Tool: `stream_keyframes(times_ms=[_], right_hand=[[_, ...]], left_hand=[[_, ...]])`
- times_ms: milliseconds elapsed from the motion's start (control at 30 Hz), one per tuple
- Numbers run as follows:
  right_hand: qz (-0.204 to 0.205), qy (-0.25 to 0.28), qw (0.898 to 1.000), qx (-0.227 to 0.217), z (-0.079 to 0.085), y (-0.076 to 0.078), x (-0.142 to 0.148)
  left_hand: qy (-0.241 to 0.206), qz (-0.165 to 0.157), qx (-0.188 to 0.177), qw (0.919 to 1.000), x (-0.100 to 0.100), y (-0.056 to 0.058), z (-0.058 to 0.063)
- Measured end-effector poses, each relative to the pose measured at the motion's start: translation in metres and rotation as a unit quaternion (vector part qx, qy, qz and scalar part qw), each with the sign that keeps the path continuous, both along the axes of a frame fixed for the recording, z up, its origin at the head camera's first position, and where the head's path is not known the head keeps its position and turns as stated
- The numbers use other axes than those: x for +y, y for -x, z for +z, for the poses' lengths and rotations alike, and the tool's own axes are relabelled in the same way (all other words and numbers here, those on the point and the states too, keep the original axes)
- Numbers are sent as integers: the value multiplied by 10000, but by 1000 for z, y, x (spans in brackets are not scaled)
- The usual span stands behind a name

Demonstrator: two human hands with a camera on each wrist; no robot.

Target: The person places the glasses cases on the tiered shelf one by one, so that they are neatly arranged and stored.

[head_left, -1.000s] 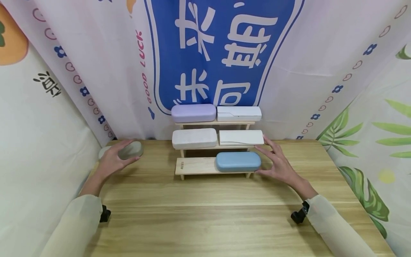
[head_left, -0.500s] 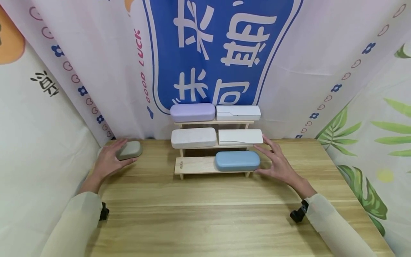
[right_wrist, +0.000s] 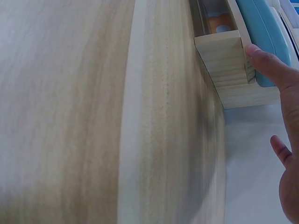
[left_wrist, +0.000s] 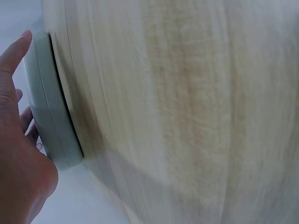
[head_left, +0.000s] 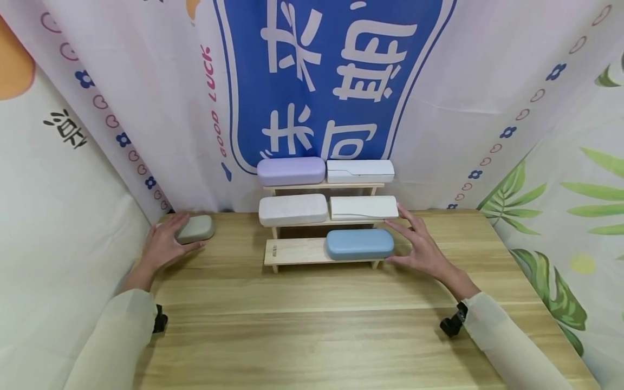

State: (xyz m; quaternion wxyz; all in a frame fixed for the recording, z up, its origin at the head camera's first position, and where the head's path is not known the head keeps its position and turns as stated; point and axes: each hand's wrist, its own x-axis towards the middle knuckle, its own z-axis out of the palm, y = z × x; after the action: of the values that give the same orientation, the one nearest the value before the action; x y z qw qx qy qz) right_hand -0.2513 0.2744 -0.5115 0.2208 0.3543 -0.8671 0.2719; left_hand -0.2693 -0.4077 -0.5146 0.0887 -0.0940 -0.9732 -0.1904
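Observation:
In the head view a grey-green case (head_left: 195, 229), shaped like a glasses case, lies on the tabletop at far left. My left hand (head_left: 162, 247) arches over its left part. The left wrist view shows the thumb extended above the case and the other fingers reaching behind it; the left end is hidden from the head camera. My right hand (head_left: 425, 250) touches the right end of a three-tier wooden stand (head_left: 297, 251), fingers spread. Its thumb (right_wrist: 268, 63) rests on the corner of the lowest shelf, beside a blue case (head_left: 359, 244).
A lilac case (head_left: 291, 171) and a white case (head_left: 361, 171) sit on the top shelf. The middle shelf bears a pale grey case (head_left: 293, 210) and a cream flap case (head_left: 364, 208). Printed curtains (head_left: 468, 92) hang behind the wooden table (head_left: 302, 325).
My left hand has slid a little left along the grey-green case, covering its left end and uncovering more of its right. The case and the right hand stay in place.

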Motion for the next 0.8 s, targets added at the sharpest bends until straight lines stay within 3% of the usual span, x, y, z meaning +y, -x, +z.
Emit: stream_keyframes(times_ms=[433, 800], right_hand=[[20, 7, 10000, 41, 2, -1, 0], [10, 19, 10000, 4, 1, -1, -1]], left_hand=[[142, -4, 23, 9999, 2, -9, 3], [276, -393, 263, 9985, 1, -18, 10]])
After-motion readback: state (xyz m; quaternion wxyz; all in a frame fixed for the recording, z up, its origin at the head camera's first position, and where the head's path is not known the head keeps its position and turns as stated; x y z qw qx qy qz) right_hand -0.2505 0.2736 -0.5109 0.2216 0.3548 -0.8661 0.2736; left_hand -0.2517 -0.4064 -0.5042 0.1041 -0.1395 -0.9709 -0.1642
